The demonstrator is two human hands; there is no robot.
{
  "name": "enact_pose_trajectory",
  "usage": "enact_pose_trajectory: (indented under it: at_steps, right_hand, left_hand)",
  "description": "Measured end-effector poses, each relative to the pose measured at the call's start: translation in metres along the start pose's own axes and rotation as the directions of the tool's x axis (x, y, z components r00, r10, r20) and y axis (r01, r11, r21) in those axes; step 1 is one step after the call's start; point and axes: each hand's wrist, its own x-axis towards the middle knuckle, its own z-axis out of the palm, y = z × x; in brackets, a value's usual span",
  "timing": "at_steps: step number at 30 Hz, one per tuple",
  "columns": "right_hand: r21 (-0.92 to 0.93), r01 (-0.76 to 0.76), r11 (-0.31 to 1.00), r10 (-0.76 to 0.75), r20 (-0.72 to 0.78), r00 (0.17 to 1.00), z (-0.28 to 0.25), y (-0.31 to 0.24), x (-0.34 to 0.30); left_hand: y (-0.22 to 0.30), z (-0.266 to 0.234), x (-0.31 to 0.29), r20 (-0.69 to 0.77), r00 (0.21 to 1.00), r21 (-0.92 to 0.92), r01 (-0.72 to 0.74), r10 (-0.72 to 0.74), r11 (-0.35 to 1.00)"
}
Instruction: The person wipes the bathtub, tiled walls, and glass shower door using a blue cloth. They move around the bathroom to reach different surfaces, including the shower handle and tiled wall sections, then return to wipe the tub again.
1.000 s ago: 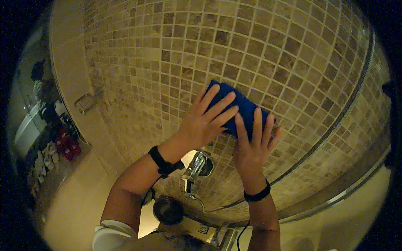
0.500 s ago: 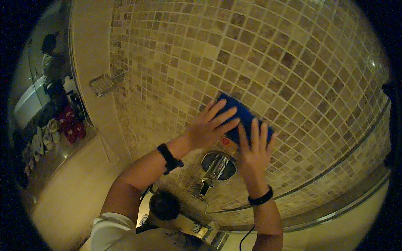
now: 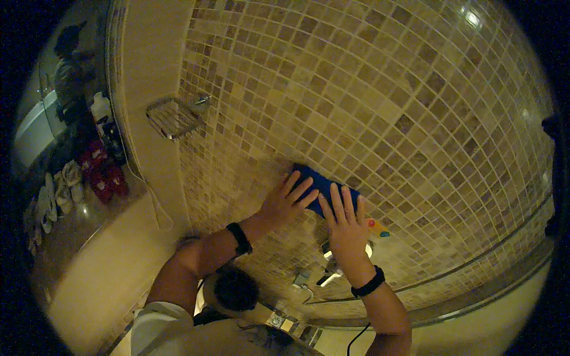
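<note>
A blue cloth (image 3: 319,185) is pressed flat against a wall of small beige and brown mosaic tiles (image 3: 368,95). My left hand (image 3: 287,200) lies on the cloth's left part with fingers spread. My right hand (image 3: 344,222) presses its lower right part, fingers also spread. Both wrists carry black bands. Just below my right hand a chrome shower mixer (image 3: 329,267) sticks out of the wall, partly hidden by my wrist.
A wire soap basket (image 3: 175,117) hangs on the wall at upper left. Bottles (image 3: 104,115) and red and white items (image 3: 98,175) stand on a ledge at far left. A curved chrome rail (image 3: 475,261) runs along the lower right. A thin cord (image 3: 155,207) hangs by the plain wall.
Both hands and the blue cloth have slid down the tiled wall toward the mixer, and the view has shifted so the wire basket is now in sight at upper left.
</note>
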Motion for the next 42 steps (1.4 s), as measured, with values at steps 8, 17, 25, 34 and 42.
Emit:
enact_pose_trajectory:
  at_steps: [8, 17, 25, 34, 42]
  right_hand:
    - [-0.240, -0.165, 0.957, 0.101, -0.260, 0.960, -0.033, 0.026, 0.101]
    - [-0.087, -0.165, 0.982, 0.143, -0.216, 0.966, 0.005, -0.017, 0.106]
    - [-0.033, -0.049, 0.998, 0.047, -0.050, 0.998, 0.072, -0.092, 0.044]
    - [-0.005, -0.148, 0.989, 0.140, -0.287, 0.948, 0.044, -0.061, 0.130]
    - [-0.027, 0.094, 0.995, -0.093, 0.016, 0.996, 0.127, -0.123, 0.050]
  left_hand:
    - [-0.064, -0.026, 0.112, 0.090, 0.987, -0.019, 0.136, -0.134, 0.990]
    - [-0.099, -0.018, 0.060, 0.080, 0.991, -0.092, 0.112, -0.104, 0.989]
    - [-0.068, -0.038, -0.078, 0.260, 0.949, -0.167, 0.227, -0.179, 0.960]
    - [-0.128, -0.036, 0.020, 0.102, 0.963, 0.117, 0.238, -0.250, 0.964]
    - [-0.095, -0.029, -0.157, 0.297, 0.933, 0.015, 0.208, -0.203, 0.978]
